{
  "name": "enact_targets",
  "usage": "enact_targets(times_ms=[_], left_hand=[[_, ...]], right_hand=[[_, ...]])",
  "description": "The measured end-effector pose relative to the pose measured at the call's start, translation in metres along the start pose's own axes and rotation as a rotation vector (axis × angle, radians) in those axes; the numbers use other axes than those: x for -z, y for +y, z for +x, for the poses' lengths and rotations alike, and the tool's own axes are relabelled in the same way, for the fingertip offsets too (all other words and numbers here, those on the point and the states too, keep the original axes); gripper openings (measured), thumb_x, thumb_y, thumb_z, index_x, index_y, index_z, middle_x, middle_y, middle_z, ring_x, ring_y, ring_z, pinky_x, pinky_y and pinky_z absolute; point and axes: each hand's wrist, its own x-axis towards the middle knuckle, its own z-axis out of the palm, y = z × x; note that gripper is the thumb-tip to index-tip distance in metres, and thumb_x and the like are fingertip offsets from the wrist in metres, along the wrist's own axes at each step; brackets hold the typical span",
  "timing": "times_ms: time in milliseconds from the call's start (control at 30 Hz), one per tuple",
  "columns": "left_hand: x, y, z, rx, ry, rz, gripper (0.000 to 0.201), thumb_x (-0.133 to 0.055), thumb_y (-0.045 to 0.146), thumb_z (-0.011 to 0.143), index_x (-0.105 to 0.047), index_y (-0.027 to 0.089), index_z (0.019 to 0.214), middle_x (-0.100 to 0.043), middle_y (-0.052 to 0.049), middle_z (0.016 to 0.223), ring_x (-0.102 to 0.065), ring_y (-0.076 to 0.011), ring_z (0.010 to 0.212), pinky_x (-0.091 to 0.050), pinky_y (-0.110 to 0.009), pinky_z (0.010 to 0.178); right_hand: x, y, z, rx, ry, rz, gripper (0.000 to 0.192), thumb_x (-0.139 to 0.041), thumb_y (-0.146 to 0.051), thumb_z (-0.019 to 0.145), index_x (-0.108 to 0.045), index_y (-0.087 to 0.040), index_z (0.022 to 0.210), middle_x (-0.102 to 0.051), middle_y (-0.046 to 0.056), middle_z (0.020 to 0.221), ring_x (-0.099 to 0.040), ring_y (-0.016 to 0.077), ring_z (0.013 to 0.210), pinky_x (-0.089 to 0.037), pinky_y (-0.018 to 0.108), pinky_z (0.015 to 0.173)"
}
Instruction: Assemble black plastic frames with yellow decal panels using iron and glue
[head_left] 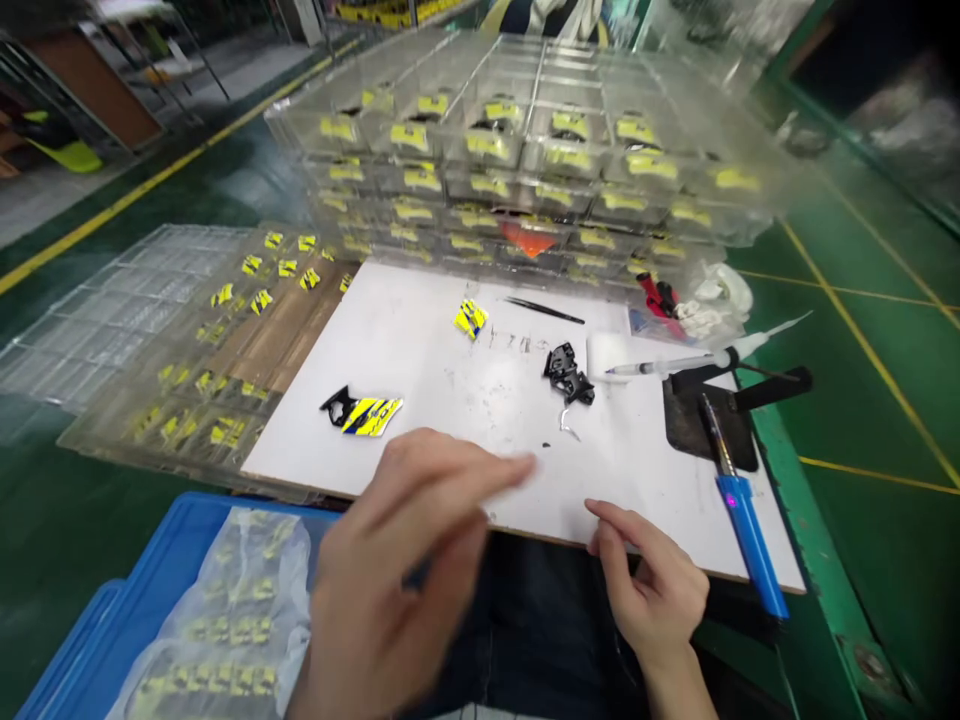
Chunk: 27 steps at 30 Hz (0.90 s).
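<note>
Board [465, 400]: L fingers [461, 487] nr yel/blk pc [367, 414], R fingers [619, 515] @ edge [551, 537].

Both bare hands are held apart, with the left raised nearer the camera.
The left hand [397, 570] is angled rightward, its index finger extended and its thumb seemingly lowered beneath, though its outline is softened by blur; the right hand [652, 590] is held lower, its index finger pointed leftward, its other fingers curled, its wrist bared.
</note>
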Motion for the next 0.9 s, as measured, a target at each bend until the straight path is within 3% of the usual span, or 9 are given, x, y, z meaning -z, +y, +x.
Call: enact_targets(times_ms=[133, 233, 367, 433, 500, 600, 733, 900], left_hand=[[-0.015, -0.057, 0.034, 0.133, -0.049, -0.019, 0.024, -0.050, 0.016, 0.100, -0.071, 0.019, 0.111, -0.074, -0.003, 0.100, -0.069, -0.0161, 0.097, -0.053, -0.027, 0.089], [-0.020, -0.085, 0.065, 0.165, -0.206, 0.120, 0.029, -0.051, 0.025, 0.098, -0.070, 0.014, 0.117, -0.074, -0.009, 0.113, -0.068, -0.0216, 0.109, -0.052, -0.033, 0.097], [0.000, -0.104, 0.107, 0.180, -0.174, 0.278, 0.034, -0.052, 0.030, 0.094, -0.069, 0.015, 0.119, -0.071, -0.011, 0.124, -0.065, -0.0262, 0.116, -0.053, -0.039, 0.099], [0.019, -0.112, 0.111, 0.210, -0.113, 0.332, 0.035, -0.052, 0.033, 0.094, -0.069, 0.016, 0.119, -0.070, -0.011, 0.126, -0.064, -0.0273, 0.120, -0.051, -0.041, 0.101], [0.037, -0.121, 0.097, 0.246, -0.033, 0.398, 0.038, -0.047, 0.038, 0.097, -0.067, 0.016, 0.121, -0.069, -0.013, 0.128, -0.062, -0.0285, 0.123, -0.047, -0.045, 0.107], [0.049, -0.131, 0.052, 0.295, -0.001, 0.482, 0.042, -0.046, 0.043, 0.096, -0.067, 0.014, 0.119, -0.068, -0.017, 0.126, -0.063, -0.0308, 0.122, -0.048, -0.048, 0.108], [0.035, -0.141, 0.002, 0.299, -0.073, 0.553, 0.053, -0.060, 0.048, 0.089, -0.063, 0.013, 0.129, -0.058, -0.021, 0.140, -0.055, -0.0370, 0.131, -0.045, -0.055, 0.111], [0.022, -0.146, -0.006, 0.280, -0.096, 0.604, 0.048, -0.058, 0.041, 0.093, -0.061, 0.013, 0.133, -0.052, -0.022, 0.144, -0.052, -0.0397, 0.132, -0.042, -0.061, 0.111]], right_hand=[[-0.006, 0.018, 0.008, -0.095, 0.039, -0.123, 0.016, -0.059, -0.014, 0.098, -0.071, -0.019, 0.108, -0.074, 0.004, 0.080, -0.065, 0.0132, 0.055, -0.055, 0.026, 0.056], [-0.013, 0.023, 0.008, -0.030, 0.031, -0.154, 0.016, -0.058, -0.013, 0.099, -0.069, -0.018, 0.109, -0.073, 0.004, 0.079, -0.066, 0.0136, 0.057, -0.052, 0.025, 0.055], [-0.018, 0.023, 0.007, 0.069, 0.008, -0.171, 0.016, -0.058, -0.011, 0.099, -0.068, -0.015, 0.110, -0.073, 0.005, 0.078, -0.066, 0.0145, 0.059, -0.050, 0.026, 0.056], [-0.017, 0.022, 0.007, 0.051, 0.012, -0.195, 0.014, -0.057, -0.013, 0.100, -0.068, -0.015, 0.109, -0.073, 0.006, 0.079, -0.066, 0.0149, 0.060, -0.050, 0.027, 0.057], [-0.016, 0.022, 0.006, 0.032, 0.026, -0.215, 0.014, -0.057, -0.017, 0.101, -0.069, -0.015, 0.107, -0.073, 0.005, 0.078, -0.065, 0.0145, 0.058, -0.049, 0.027, 0.058], [-0.015, 0.023, 0.004, 0.034, 0.025, -0.207, 0.014, -0.057, -0.020, 0.102, -0.070, -0.016, 0.105, -0.072, 0.004, 0.075, -0.063, 0.0135, 0.055, -0.047, 0.027, 0.056], [-0.016, 0.028, 0.003, 0.097, -0.007, -0.163, 0.014, -0.057, -0.016, 0.101, -0.070, -0.015, 0.108, -0.073, 0.005, 0.078, -0.065, 0.0139, 0.057, -0.048, 0.027, 0.056], [-0.017, 0.027, 0.005, 0.114, 0.002, -0.148, 0.014, -0.058, -0.011, 0.099, -0.069, -0.012, 0.108, -0.075, 0.009, 0.083, -0.069, 0.0158, 0.064, -0.050, 0.026, 0.059]])
